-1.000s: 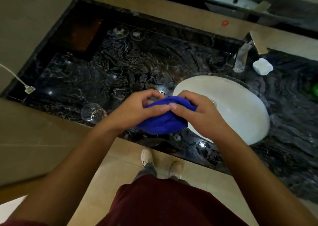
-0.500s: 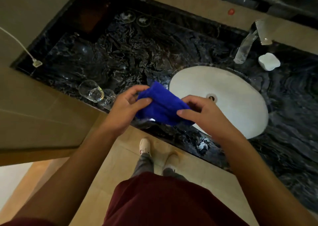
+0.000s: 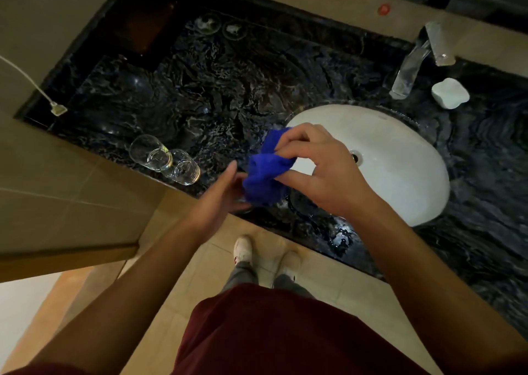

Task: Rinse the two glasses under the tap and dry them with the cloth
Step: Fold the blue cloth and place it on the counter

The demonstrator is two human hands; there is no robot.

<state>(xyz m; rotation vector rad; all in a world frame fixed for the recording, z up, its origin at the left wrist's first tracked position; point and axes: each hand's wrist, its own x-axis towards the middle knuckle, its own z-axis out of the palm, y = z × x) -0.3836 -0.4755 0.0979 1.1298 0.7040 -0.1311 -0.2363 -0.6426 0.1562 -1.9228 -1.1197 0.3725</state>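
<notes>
Two clear glasses stand side by side near the counter's front left edge, one at the left [image 3: 148, 152] and one just right of it [image 3: 186, 169], both apart from my hands. A bunched blue cloth [image 3: 264, 176] hangs over the counter edge left of the basin. My right hand [image 3: 317, 171] pinches its top between thumb and fingers. My left hand [image 3: 224, 193] sits just left of and below the cloth, fingers spread, its palm against the cloth's lower part without gripping it. The chrome tap [image 3: 408, 68] stands at the back right; no water is visible running.
A white oval basin [image 3: 405, 151] is sunk into the dark marble counter [image 3: 217, 94]. A white soap dish [image 3: 450, 93] lies right of the tap. A white cable with a plug [image 3: 58, 108] lies at the far left. Wet patches shine at the front edge [image 3: 341, 231].
My left hand has let go of the cloth and opened beside it. My right hand now holds the cloth alone, bunched and hanging. The view has shifted slightly.
</notes>
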